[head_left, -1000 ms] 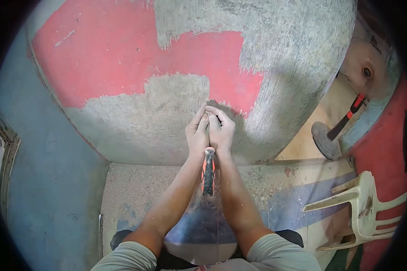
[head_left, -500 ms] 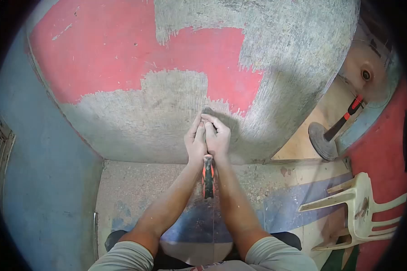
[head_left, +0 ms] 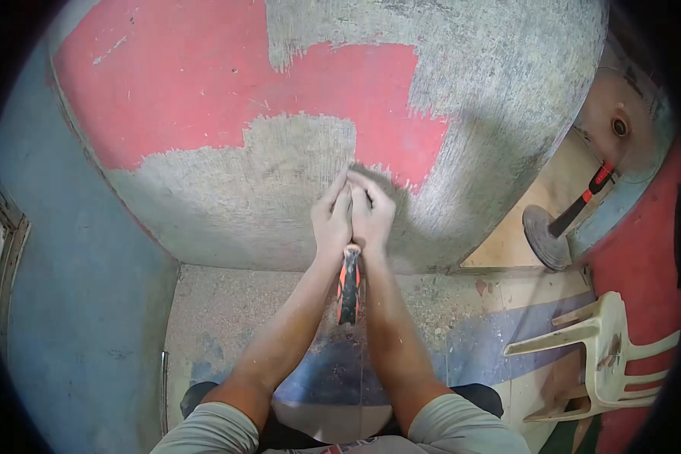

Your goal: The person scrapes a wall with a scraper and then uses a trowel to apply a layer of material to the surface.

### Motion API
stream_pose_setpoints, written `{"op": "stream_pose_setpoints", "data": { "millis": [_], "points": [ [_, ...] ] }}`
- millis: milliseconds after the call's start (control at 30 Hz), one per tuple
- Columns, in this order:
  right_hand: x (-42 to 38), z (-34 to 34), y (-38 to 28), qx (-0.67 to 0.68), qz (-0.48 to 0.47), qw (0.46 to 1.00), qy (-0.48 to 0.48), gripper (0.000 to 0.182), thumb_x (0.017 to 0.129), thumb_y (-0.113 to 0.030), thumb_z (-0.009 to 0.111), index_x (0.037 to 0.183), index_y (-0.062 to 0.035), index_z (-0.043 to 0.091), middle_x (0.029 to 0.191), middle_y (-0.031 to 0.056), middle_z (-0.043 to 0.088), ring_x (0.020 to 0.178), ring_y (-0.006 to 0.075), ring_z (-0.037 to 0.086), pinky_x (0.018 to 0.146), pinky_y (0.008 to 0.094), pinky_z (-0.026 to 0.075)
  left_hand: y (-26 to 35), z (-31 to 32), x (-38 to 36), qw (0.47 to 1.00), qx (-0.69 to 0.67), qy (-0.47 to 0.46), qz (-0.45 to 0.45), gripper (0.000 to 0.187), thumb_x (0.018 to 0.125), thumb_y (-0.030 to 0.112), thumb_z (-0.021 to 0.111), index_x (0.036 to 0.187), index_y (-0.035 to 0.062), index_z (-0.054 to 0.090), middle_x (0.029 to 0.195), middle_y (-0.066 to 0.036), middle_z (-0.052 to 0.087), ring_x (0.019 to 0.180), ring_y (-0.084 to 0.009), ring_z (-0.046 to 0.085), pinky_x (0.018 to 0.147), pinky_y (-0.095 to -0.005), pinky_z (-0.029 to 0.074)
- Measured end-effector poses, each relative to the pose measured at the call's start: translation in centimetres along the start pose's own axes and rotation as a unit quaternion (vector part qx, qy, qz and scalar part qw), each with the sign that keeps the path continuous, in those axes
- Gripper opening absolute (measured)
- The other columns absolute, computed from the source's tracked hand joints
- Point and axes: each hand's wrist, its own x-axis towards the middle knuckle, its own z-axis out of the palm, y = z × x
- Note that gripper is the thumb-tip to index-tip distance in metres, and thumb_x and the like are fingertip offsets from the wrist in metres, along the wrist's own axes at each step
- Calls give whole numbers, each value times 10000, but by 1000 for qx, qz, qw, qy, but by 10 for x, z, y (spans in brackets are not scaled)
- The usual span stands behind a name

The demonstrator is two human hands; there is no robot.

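Head view. Left hand (head_left: 331,223) and right hand (head_left: 372,219) side by side, fingers bent and pressed together, both closed about the forward part of a hand tool (head_left: 348,291). Its black-and-orange handle projects toward the near side, between the wrists. Working end covered by the hands; type of tip cannot be told. Fingertips converge at the curved wall (head_left: 204,212), just below the lower edge of the pink paint (head_left: 181,83); whether the tip touches the surface cannot be told. A dark patch lies by the fingertips, shadow or tool unclear.

Wall surface: pink area jagged-edged, with bare, streaked grey to its right and below it. Both hands look dusty. Floor (head_left: 469,340) below: pale crumbs scattered, thickest near the wall's foot, plus a blue band.

Surroundings: blue wall (head_left: 83,287) at left; red wall (head_left: 643,295) at right, with a pale plastic chair (head_left: 609,356) in front of it. Far right, beyond the curved wall's edge: a round grey disc (head_left: 545,238) with a black-and-red handle, tilted.
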Motion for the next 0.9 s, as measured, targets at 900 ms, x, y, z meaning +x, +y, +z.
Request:
{"op": "stream_pose_setpoints", "data": {
  "millis": [900],
  "points": [
    [30,1,-37,-18,-71,997,-1,257,931,-54,571,1098,29,747,1036,168,768,984,207,722,913,334,542,32,19,19,999,-42,31,4,372,1007,55,580,1365,-39,616,1262,-120,693,1105,-132,646,960,-256,501]
  ]
}}
